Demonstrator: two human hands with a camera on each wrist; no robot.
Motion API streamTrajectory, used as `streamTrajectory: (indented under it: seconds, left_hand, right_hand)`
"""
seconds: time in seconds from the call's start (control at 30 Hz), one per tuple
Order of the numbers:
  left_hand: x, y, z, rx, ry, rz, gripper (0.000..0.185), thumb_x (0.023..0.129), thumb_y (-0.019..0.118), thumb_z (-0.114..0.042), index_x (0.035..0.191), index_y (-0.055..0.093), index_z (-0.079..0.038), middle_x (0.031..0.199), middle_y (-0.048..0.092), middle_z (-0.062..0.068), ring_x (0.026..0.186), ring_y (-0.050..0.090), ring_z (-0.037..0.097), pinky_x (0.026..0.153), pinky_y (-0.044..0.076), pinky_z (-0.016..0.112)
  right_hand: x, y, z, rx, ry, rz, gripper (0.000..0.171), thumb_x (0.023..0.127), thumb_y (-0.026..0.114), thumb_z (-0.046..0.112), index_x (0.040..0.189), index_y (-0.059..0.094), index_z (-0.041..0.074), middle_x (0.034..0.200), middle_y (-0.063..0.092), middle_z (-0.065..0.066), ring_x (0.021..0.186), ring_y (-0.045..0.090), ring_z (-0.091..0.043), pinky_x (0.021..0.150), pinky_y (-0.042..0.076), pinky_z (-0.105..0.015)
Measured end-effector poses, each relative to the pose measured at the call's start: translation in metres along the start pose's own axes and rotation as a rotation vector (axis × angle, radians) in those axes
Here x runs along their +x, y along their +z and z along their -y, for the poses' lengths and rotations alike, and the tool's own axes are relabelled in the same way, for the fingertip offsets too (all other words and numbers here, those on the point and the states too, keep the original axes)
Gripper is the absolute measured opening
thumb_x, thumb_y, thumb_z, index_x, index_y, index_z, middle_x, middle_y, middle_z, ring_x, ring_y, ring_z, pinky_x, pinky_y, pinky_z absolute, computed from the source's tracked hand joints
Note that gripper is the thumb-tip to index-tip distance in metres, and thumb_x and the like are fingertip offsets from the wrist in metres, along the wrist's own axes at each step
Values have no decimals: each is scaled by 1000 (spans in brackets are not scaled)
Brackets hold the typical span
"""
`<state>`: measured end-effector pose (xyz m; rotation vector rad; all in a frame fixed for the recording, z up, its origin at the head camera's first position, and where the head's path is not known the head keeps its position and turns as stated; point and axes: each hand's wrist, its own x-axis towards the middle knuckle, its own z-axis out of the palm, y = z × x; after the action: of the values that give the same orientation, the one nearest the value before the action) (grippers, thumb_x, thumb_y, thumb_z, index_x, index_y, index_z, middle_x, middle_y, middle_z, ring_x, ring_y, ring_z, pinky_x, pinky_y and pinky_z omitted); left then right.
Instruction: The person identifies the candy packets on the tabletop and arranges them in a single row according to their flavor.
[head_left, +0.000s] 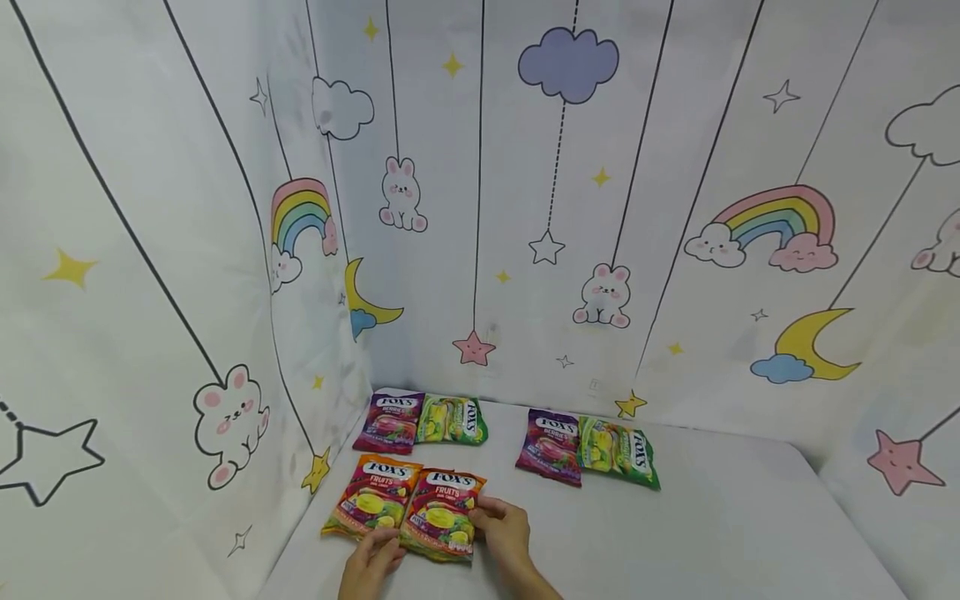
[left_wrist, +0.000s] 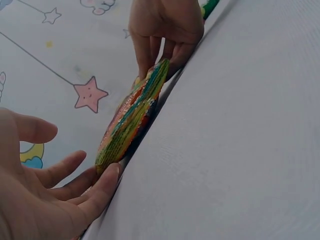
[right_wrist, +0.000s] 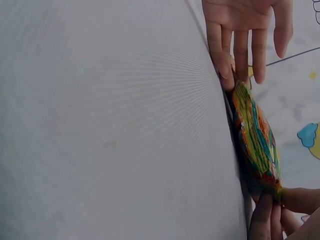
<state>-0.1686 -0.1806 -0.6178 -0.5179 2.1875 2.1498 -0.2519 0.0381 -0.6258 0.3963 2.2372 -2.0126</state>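
An orange Fox's Fruits candy bag lies near the front of the white table, partly over a second orange bag on its left. My right hand pinches the first bag's right edge, thumb on top. My left hand touches its lower left corner with straight fingers. In the left wrist view the bag is seen edge-on, with the left hand at its near end and the right hand gripping the far end. The right wrist view shows the bag between the left hand and the right hand.
Farther back lie a purple bag beside a green bag, and to their right another purple bag beside a green bag. A patterned backdrop closes the left side and the back.
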Motion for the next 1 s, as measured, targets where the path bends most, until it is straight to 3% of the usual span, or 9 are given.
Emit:
streamTrajectory:
  seconds: [0.37, 0.53, 0.67, 1.0]
  left_hand:
    - [-3, -6, -1, 104, 12, 59, 52, 103, 65, -33, 130, 58, 11, 126, 63, 26, 103, 71, 29, 89, 60, 41]
    - [-4, -8, -3, 148, 10, 59, 51, 102, 65, -34, 130, 59, 9, 121, 67, 20, 101, 71, 27, 88, 60, 43]
    - [-5, -8, -4, 151, 0, 58, 52, 102, 65, -34, 131, 59, 8, 118, 68, 17, 100, 70, 25, 88, 60, 43]
    - [-10, -10, -7, 132, 38, 72, 53, 104, 63, -34, 133, 56, 11, 124, 64, 24, 102, 71, 29, 90, 60, 42]
  right_hand:
    - [-3, -1, 2, 56, -24, 47, 27, 88, 79, 1, 113, 73, -6, 90, 75, -7, 79, 70, -17, 68, 61, -33]
    - [-2, -2, 2, 47, -4, 47, 29, 88, 79, 2, 115, 72, -5, 91, 76, -7, 79, 71, -17, 69, 61, -33]
    - [-1, -3, 3, 52, 10, 41, 33, 87, 79, 3, 118, 71, -5, 93, 76, -8, 80, 71, -18, 69, 61, -33]
    - [0, -8, 3, 51, 13, 47, 33, 88, 80, 6, 118, 70, -4, 94, 76, -8, 79, 73, -18, 66, 62, -35]
